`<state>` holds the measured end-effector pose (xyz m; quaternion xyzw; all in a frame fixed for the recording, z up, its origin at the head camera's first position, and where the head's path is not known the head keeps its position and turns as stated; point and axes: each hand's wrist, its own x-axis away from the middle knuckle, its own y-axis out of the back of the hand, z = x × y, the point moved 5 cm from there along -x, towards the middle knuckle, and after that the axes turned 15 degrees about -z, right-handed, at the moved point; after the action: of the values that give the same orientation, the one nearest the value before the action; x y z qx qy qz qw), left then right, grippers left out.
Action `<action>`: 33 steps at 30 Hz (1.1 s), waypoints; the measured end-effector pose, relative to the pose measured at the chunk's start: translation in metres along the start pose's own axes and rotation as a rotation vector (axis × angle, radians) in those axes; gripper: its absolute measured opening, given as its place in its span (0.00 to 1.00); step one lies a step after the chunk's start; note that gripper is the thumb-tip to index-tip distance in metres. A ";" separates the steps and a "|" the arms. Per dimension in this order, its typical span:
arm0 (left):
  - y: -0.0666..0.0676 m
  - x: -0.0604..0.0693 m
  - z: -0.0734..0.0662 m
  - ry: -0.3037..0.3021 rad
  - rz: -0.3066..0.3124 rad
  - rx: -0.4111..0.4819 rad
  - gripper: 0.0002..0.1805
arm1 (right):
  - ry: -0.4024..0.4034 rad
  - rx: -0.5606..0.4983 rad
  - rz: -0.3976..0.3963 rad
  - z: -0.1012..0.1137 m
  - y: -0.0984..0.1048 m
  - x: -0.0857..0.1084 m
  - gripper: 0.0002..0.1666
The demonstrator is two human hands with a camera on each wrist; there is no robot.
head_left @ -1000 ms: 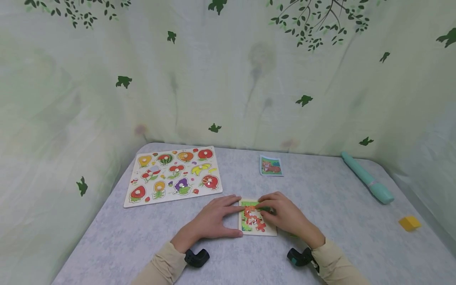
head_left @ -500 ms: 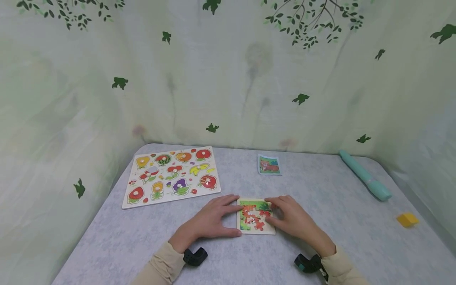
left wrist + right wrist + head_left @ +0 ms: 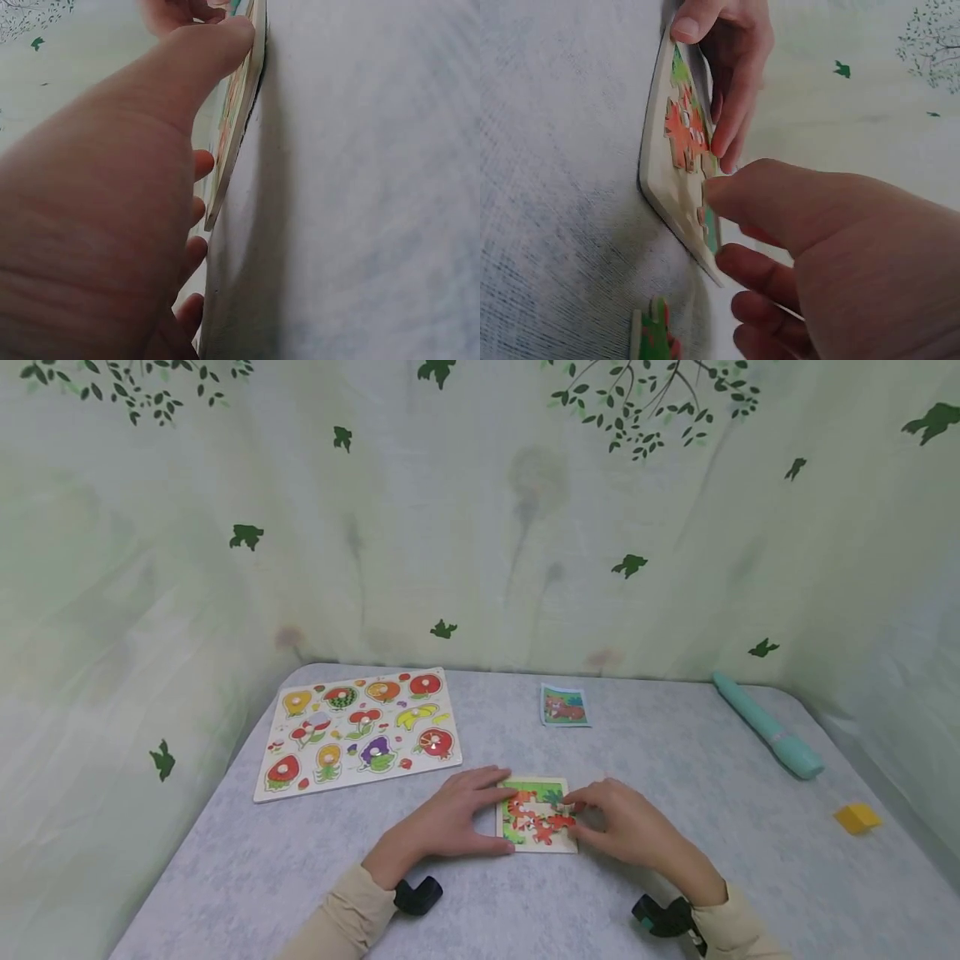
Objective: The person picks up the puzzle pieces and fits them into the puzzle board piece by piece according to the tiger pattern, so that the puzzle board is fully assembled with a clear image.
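In the head view my left hand [image 3: 463, 814] rests along the left side of a small wooden tiger jigsaw puzzle [image 3: 536, 848]. Its thumb lies on the lower left corner and its index finger reaches over the upper left, both fairly straight. At the puzzle's right side, my right hand [image 3: 626, 827] pinches an orange-red puzzle piece [image 3: 561, 821] between thumb and index finger, on the board. Bare wood [image 3: 676, 196] shows around the pieces in the right wrist view. The fingers partly hide the right edge. A loose green puzzle piece [image 3: 654, 337] lies on the table beside the board.
A large fruit peg puzzle [image 3: 360, 731] lies at the back left. A small picture card [image 3: 565, 706] is behind the tiger puzzle. To the right are a rolled teal bundle [image 3: 768, 727] and a yellow block [image 3: 857, 818]. Printed curtain [image 3: 480, 527] surrounds the table.
My right hand has drawn back from the puzzle's middle to its right side. A green piece it held now lies at the upper right; an orange-red piece has shifted nearer me. The left hand stays.
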<state>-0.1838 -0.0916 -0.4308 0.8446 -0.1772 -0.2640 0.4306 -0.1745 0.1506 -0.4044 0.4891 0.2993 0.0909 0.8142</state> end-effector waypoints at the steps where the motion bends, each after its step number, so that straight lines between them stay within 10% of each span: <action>1: -0.001 0.000 0.000 0.001 0.003 0.000 0.43 | 0.010 -0.007 -0.006 0.000 0.001 0.000 0.17; 23: -0.005 0.001 0.002 -0.014 -0.001 -0.024 0.42 | 0.165 0.189 -0.048 0.016 -0.012 0.000 0.14; 33: -0.006 0.002 0.003 -0.030 -0.015 -0.051 0.42 | 0.142 -0.023 -0.007 0.026 -0.017 -0.003 0.28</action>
<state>-0.1841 -0.0910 -0.4380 0.8306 -0.1708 -0.2845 0.4473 -0.1643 0.1211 -0.4086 0.4708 0.3568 0.1260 0.7970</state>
